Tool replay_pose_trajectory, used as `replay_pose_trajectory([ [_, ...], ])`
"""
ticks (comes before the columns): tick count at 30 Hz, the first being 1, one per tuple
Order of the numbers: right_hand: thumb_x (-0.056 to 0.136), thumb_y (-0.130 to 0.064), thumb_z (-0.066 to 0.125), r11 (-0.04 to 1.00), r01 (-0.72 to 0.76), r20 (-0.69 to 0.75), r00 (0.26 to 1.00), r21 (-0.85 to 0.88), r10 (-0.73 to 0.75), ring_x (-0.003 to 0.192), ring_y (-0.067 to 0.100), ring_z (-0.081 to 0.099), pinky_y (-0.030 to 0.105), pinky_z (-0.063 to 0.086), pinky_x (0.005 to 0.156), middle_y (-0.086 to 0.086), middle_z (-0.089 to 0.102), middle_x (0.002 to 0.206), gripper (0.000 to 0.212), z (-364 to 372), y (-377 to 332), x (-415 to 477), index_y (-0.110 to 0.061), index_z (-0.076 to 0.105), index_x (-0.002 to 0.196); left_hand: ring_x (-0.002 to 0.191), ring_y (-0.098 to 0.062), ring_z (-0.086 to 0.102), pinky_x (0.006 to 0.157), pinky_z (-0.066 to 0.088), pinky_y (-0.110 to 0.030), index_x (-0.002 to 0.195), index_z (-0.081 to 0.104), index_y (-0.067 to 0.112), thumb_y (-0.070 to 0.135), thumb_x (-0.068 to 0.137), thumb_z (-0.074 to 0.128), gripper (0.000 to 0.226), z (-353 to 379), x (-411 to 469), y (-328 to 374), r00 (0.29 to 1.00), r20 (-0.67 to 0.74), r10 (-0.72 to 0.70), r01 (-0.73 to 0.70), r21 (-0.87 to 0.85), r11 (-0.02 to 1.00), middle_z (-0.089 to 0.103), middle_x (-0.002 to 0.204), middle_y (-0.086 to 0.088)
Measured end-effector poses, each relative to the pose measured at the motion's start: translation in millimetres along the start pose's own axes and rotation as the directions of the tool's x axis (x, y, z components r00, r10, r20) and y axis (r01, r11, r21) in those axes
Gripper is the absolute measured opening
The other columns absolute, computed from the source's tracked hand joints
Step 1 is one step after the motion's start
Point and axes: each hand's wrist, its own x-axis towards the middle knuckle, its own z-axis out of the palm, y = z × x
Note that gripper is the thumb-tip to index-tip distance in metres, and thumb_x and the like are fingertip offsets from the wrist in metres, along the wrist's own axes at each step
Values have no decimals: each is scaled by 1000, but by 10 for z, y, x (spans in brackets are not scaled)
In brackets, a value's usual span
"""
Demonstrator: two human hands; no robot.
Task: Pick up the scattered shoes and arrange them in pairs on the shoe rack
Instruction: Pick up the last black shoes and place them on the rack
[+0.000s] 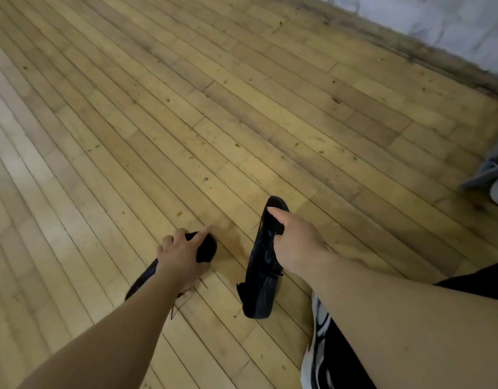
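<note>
Hands over plank floor [186, 94]: left hand [180, 255] fingers curled round one black shoe [207, 248]; right hand [297, 245] grips the other black shoe [263, 276].

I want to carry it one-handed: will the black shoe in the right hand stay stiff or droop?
Probably somewhat soft: the black shoe looks slim and creased, so it may flex a little. Likely light, since the right hand seems to hold it by a few fingers at its edge. Its smooth, shiny upper might be slightly slippery.
</note>
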Motion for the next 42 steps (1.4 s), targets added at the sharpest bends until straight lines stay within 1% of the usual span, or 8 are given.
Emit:
replay_pose_trajectory([
  [2, 98, 3, 42, 1000, 11, -14, 1000, -23, -12, 136, 27, 50, 40, 53, 104, -4, 41, 159, 76, -137, -112, -39, -43, 30, 158, 123, -35, 38, 111, 36, -51, 153, 7, 60, 58, 83, 69, 93, -147, -84, 262, 990, -111, -88, 54, -278, 959, 31, 142, -9],
  [5, 98, 0, 44, 981, 101, 20, 995, -164, -99, 128, 29, 55, 37, 58, 91, 1, 45, 156, 75, -498, -473, -76, -38, 28, 160, 124, -28, 41, 111, 41, -51, 151, 17, 62, 53, 79, 79, 96, -482, -140, 626, 960, -139, -245, 50, -771, 635, 31, 139, -4],
  [8, 98, 1, 45, 898, 217, 34, 975, -382, -221, 113, 20, 61, 20, 46, 59, -8, 50, 146, 74, -1196, -867, -193, -33, 25, 161, 138, -29, 40, 113, 39, -52, 149, 17, 63, 53, 75, 81, 99, -1002, -175, 1087, 934, -208, -290, -91, -924, 371, 35, 151, -3],
  [13, 93, -11, 59, 863, 244, -277, 878, -442, -390, 128, 16, 55, 24, 49, 93, -9, 44, 156, 70, -2778, -897, -1089, -42, 40, 153, 133, -16, 41, 112, 34, -38, 153, 14, 59, 51, 78, 80, 101, -2244, -387, 2134, 884, -440, -157, -403, -889, 219, 36, 149, 3],
  [21, 93, -20, 59, 913, 374, -853, 413, -162, -321, 122, 12, 63, 43, 52, 104, -15, 61, 137, 58, -4420, 188, -3274, -70, 54, 122, 106, -11, 44, 97, 35, -28, 156, 7, 57, 47, 86, 75, 98, -3979, -1568, 3899, 634, -740, 224, -773, -614, 159, 30, 130, 5],
  [25, 100, -7, 56, 883, 469, -960, 246, 0, -131, 109, 18, 71, 46, 57, 97, -4, 67, 129, 57, -4853, 916, -3945, -57, 59, 127, 89, -1, 46, 93, 35, -25, 154, 6, 60, 52, 86, 72, 95, -4249, -2255, 4828, 522, -756, 394, -845, -522, 118, 27, 125, 7],
  [31, 101, -12, 57, 862, 492, -991, 112, 122, 77, 119, 16, 65, 45, 54, 103, -6, 64, 136, 53, -5130, 2108, -4325, -43, 54, 143, 127, -23, 49, 108, 42, -39, 152, 2, 62, 63, 82, 70, 98, -4234, -2956, 6181, 446, -671, 592, -884, -434, 174, 30, 150, 0],
  [42, 104, -15, 54, 766, 583, -933, -34, 272, 358, 104, 12, 61, 34, 55, 95, -2, 62, 139, 43, -5914, 3150, -4225, -30, 57, 144, 127, -39, 49, 97, 43, -42, 158, 0, 51, 66, 84, 63, 98, -4267, -3288, 8224, 459, -554, 694, -888, -270, 372, 26, 151, -10],
])
